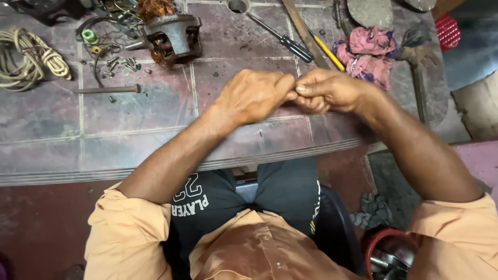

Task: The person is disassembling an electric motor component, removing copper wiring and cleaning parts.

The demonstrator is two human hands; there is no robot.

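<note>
Item inside closed hands (295, 93) hidden

I sit at low work table (129, 140) with worn tiles, dull red and grey. Grooved metal strip runs along near edge. Floor (36, 223) under me dark red, dirty. Dark seat (337, 228) below my legs. Grey stone slab (358, 10) at far right. Flat board (477, 106) leans at right. Red plastic basket (447, 32) in far right corner. Light soft, no hard shadows.
</note>
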